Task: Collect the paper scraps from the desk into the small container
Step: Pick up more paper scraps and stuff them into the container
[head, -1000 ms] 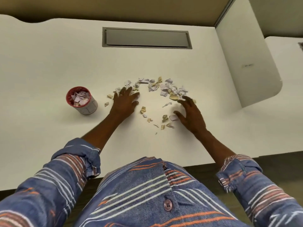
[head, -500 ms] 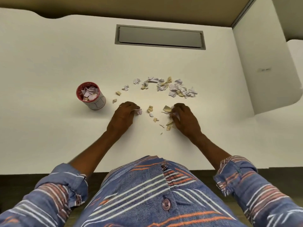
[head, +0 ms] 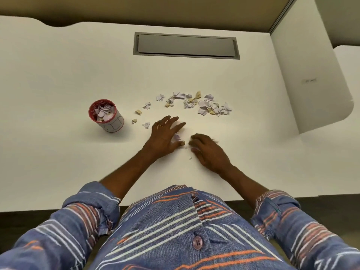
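A small container (head: 113,126) with a red rim and white wall stands on the desk at the left, partly filled with scraps. An arc of white and tan paper scraps (head: 204,106) lies beyond my hands, with a few stray scraps (head: 146,125) nearer the container. My left hand (head: 163,134) lies flat with fingers spread, covering some gathered scraps (head: 176,137) at its palm. Just right of it, my right hand (head: 209,151) is curled on the desk, its fingertips closed over a few scraps. The hands almost touch.
The white desk (head: 58,75) has a grey cable hatch (head: 186,45) at the back. A white side panel (head: 315,78) rises at the right. My striped shirt covers the desk's near edge.
Both hands have dragged scraps inward and toward me, closing the gap between them. My left hand has gone from curled to spread flat. The loose scraps between the hands are now under them.
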A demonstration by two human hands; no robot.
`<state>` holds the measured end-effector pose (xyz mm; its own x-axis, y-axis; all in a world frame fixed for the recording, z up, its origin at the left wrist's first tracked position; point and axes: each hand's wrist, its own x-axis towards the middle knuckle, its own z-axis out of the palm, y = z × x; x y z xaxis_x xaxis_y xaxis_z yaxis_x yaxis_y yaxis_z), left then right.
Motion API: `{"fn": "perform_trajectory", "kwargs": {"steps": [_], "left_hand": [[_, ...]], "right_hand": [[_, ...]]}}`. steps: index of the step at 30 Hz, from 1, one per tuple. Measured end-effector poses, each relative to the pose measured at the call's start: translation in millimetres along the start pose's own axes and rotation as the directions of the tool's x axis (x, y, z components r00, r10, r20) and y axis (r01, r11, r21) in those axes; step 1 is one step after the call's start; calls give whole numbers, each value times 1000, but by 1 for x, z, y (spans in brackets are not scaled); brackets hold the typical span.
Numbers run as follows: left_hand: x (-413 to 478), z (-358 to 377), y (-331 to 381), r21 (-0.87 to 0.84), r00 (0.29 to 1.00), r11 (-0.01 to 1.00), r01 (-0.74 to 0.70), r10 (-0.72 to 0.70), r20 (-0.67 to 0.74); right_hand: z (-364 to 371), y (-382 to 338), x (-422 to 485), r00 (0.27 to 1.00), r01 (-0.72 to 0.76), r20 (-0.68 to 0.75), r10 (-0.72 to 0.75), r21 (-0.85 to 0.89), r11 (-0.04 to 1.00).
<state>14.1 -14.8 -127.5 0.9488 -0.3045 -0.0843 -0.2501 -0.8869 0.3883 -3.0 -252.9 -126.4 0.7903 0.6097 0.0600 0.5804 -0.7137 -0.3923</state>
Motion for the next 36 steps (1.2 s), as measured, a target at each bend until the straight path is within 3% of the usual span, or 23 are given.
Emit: {"fn": "perform_trajectory", "kwargs": {"steps": [3, 8, 12, 14, 18, 21, 24, 27, 29, 33, 36], "left_hand": [[-3, 9, 0, 9, 997, 999, -52, 51, 54], [-16, 16, -8, -77, 979, 988, -132, 118, -169], [-27, 15, -13, -7, 963, 990, -144, 138, -230], [-34, 13, -12, -11, 964, 997, -71, 66, -258], [-44, 9, -1, 80, 969, 975, 209, -196, -151], [-44, 6, 5, 70, 951, 949, 307, -303, -68], [-47, 8, 7, -57, 952, 954, 295, -298, -70], [-52, 11, 5, -294, 942, 903, 312, -334, -25], [-58, 11, 3, -248, 964, 933, 262, -267, 13], [-62, 7, -3, -201, 993, 975, 95, -106, -43], [-61, 3, -5, -257, 994, 963, 78, -95, -55]], "right_hand": [[-4, 2, -15, 997, -61, -56, 60, -6, 998], [-15, 17, -41, 956, -240, -134, 260, 148, 959], [-7, 11, -53, 895, -440, -27, 445, 107, 892], [-1, 2, -51, 877, -480, 38, 479, 18, 877], [5, -20, -39, 915, -392, 93, 393, -35, 919], [6, -34, -34, 941, -320, 105, 322, -34, 947], [4, -40, -31, 970, -225, 79, 229, -55, 973], [1, -40, -28, 977, -180, 94, 191, -116, 977], [-1, -38, -26, 976, -171, 110, 189, -155, 973], [-3, -36, -21, 966, -196, 141, 219, -158, 968], [-3, -35, -18, 963, -215, 133, 235, -151, 965]]}}
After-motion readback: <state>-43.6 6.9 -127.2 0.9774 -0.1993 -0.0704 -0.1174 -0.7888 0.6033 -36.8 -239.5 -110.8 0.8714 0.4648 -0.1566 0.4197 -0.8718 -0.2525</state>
